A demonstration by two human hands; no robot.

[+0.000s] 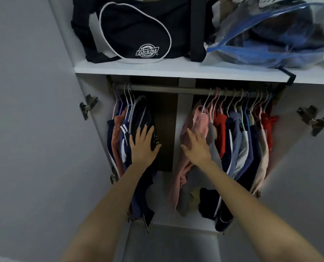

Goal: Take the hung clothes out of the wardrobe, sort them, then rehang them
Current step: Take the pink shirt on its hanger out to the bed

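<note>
Head-worn view, close, facing open wardrobe point(157, 70)

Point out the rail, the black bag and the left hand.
rail point(167, 89): head view, bare middle stretch.
black bag point(136, 29): head view, front pocket.
left hand point(143, 148): head view, back of the hand.

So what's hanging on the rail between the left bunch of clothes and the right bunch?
Nothing: in the head view the rail is bare between the left bunch and the right bunch.
</note>
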